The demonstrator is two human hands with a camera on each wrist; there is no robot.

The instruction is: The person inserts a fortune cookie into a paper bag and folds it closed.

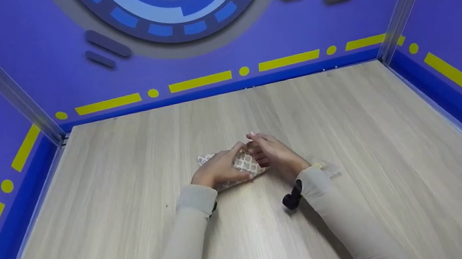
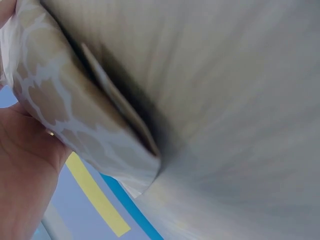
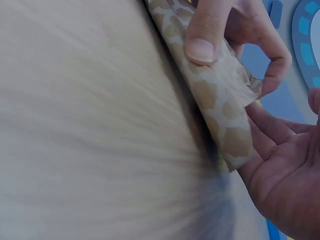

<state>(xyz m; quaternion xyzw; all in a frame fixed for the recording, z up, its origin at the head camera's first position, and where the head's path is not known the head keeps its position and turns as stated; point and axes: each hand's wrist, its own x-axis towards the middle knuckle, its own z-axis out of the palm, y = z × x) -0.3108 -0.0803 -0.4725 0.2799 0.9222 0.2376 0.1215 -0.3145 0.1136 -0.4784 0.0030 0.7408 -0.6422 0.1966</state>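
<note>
A flat packet [image 1: 245,162] in beige paper with a white lattice print is tilted just above or against the wooden table. My left hand [image 1: 222,167] grips it, and in the right wrist view its thumb [image 3: 202,47] presses the near face. Thin, crinkled, see-through material [image 3: 245,85] sticks up at the packet's far edge beside the left index finger. At the right end is my right hand [image 1: 278,152]; its fingers [image 3: 267,127] extend behind the packet and the thumb stands apart. A loose paper flap [image 2: 117,97] shows along the underside in the left wrist view.
A small clear plastic bag [image 1: 330,167] with something yellowish lies on the table [image 1: 125,216] beside the right wrist. Purple-blue printed walls [image 1: 213,64] enclose the table at the back and both sides. A black wrist camera [image 1: 291,200] hangs under the right sleeve.
</note>
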